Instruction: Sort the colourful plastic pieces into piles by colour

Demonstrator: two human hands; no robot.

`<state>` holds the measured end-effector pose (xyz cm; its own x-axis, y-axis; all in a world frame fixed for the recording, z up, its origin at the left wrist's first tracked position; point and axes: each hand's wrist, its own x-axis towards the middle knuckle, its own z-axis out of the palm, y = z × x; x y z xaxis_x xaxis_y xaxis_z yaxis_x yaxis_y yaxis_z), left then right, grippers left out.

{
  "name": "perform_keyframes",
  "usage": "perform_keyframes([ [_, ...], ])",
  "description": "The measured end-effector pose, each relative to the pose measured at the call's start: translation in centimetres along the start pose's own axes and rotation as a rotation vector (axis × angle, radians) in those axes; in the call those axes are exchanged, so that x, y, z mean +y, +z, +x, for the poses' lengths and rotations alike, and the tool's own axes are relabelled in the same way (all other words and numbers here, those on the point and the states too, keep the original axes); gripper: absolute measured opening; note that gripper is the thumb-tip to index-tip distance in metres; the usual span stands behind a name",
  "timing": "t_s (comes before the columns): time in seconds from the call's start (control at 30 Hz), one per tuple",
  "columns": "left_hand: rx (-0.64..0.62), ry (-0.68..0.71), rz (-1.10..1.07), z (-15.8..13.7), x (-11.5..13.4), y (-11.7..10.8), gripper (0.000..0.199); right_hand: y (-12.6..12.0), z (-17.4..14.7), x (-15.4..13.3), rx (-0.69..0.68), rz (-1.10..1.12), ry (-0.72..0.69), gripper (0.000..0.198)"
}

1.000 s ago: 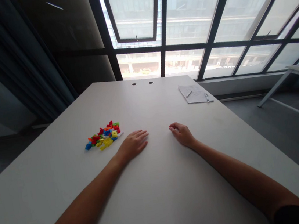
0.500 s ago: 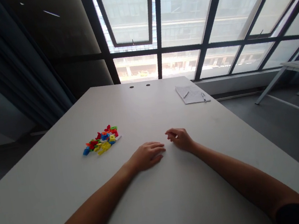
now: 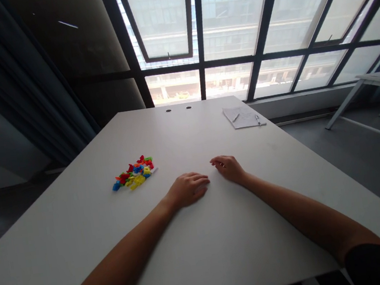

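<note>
Many small angular multicoloured plastic-looking pieces (image 3: pixel 137 174), heaped inward of the white table surface's (image 3: pixel 189 135) left edge, are judged light, stiff, best pinched sideways; left hand (image 3: pixel 188 189) fingers loosely spread, right hand (image 3: pixel 229 168) curled, contents not discernible.

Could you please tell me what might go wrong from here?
The colourful plastic pieces lie in a loose heap beyond the left hand, so a careless sweep that way could scatter them across the table.

The pen at the right side of the paper sits close to the table's right edge; a knock might send it to the floor.

The left hand's fingers are near the right hand, so the two might bump.
</note>
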<state>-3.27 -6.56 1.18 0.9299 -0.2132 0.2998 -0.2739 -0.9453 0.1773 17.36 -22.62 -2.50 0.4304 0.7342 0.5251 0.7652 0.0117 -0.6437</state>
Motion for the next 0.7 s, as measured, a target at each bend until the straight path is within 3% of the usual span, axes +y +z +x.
perform_keyframes([
  [0.1, 0.055, -0.058, 0.057, -0.2, -0.2, 0.0, 0.029, -0.1, -0.1, -0.2, 0.018, -0.038, 0.014, 0.023],
  [0.3, 0.127, -0.190, 0.164, -0.5, -1.5, 0.1, 0.029, -0.6, -0.7, -0.5, 0.016, -0.145, 0.020, 0.040],
  [0.43, 0.202, -0.246, 0.173, -0.8, -2.2, -0.6, 0.036, -1.5, -1.2, -1.4, 0.056, -0.164, -0.066, 0.028],
  [0.6, 0.258, -0.255, 0.188, -1.2, -1.1, -1.4, 0.051, -2.4, -2.4, -3.1, -0.059, -0.280, -0.243, 0.064],
  [0.7, 0.175, -0.245, 0.170, -1.5, -0.5, -0.6, 0.067, -2.2, -3.1, -3.6, -0.194, -0.356, -0.280, 0.086],
])
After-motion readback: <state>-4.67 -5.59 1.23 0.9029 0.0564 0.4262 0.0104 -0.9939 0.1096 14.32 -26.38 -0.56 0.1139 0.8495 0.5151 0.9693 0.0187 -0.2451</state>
